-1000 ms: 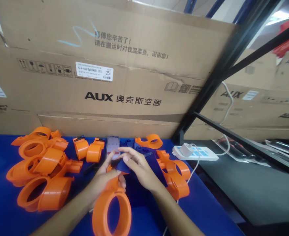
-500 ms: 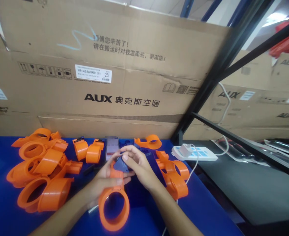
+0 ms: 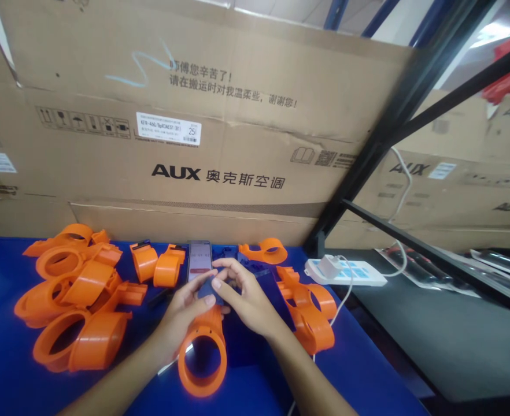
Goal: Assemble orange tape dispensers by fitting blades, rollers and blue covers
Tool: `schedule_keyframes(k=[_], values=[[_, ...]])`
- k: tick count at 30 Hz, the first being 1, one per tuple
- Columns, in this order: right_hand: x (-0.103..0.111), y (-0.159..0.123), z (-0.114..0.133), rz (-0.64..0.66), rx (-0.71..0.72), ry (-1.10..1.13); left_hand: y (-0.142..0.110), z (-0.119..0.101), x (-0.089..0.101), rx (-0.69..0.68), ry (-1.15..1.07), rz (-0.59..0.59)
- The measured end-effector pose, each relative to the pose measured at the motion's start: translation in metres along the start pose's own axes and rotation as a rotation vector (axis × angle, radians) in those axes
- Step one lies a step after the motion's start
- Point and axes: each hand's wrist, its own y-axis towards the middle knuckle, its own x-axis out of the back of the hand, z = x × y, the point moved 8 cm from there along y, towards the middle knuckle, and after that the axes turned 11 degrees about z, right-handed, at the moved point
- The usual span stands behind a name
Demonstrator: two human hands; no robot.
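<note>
In front of me is an orange plastic tape dispenser (image 3: 208,321), its round ring hanging toward me. My left hand (image 3: 177,316) is closed around its upper end, thumb on the blue plastic piece (image 3: 207,289) at the dispenser's top. With bent fingers and thumb, my right hand (image 3: 247,296) grips that blue piece from the right. My fingers hide where the blue piece meets the orange body.
Several orange dispensers (image 3: 96,341) are heaped at left; more lie at right (image 3: 313,326). Two with dark tops (image 3: 166,270) stand beside a phone (image 3: 199,260). A power strip (image 3: 368,274) and black metal frame (image 3: 354,179) are at right. Cardboard (image 3: 220,144) stands behind the blue table (image 3: 350,375).
The blue piece has turned and sits lower against the dispenser's top. My left thumb has moved up onto it, and the ring has shifted slightly up. The view has moved slightly.
</note>
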Motion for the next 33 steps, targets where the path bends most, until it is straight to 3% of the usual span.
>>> schedule_keyframes(k=[6, 12, 18, 24, 28, 30, 33], values=[[-0.003, 0.002, -0.004, -0.025, -0.012, 0.059, 0.000, 0.001, 0.005, 0.002, 0.056, -0.062], [-0.005, 0.000, -0.001, -0.019, -0.032, 0.119, -0.001, -0.001, -0.001, -0.036, 0.103, -0.010], [-0.005, 0.000, 0.000, -0.045, -0.018, 0.053, 0.000, -0.003, 0.005, -0.048, 0.137, -0.026], [0.007, 0.003, 0.005, -0.101, 0.074, -0.246, 0.003, -0.009, 0.011, -0.077, 0.251, -0.093], [0.031, -0.003, 0.015, -0.254, 0.051, -0.724, 0.002, -0.005, 0.022, -0.053, 0.209, -0.151], [0.035, -0.004, 0.013, -0.235, -0.013, -0.993, 0.003, -0.004, 0.028, -0.050, 0.179, -0.176], [0.033, -0.004, 0.002, -0.116, -0.117, -1.214, 0.005, -0.001, 0.034, -0.026, 0.084, -0.201]])
